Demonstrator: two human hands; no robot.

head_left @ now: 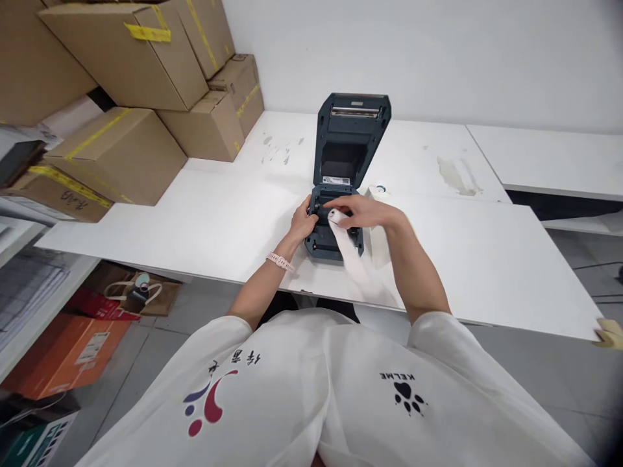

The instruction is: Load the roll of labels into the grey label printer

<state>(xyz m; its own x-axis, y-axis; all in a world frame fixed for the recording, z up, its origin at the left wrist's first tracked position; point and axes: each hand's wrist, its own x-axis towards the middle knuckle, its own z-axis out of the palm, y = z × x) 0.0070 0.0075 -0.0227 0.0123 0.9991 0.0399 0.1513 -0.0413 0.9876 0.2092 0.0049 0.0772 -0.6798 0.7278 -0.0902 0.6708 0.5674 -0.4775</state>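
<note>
Both forearms reach forward, left hand half-curled, gripping the open dark device at its left edge, right hand pinching a white rolled strip.

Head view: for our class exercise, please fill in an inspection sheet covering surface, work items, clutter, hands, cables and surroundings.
Surface: white table, greyish patches toward the back.
Work items: dark machine, lid raised; white strip trailing toward the table's front edge.
Clutter: cardboard boxes stacked at left.
Hands: left hand at the machine's left side; right hand holding the strip's upper end.
Cables: thin dark lines at far right, probably cables.
Surroundings: white wall behind; orange box lower left.
</note>
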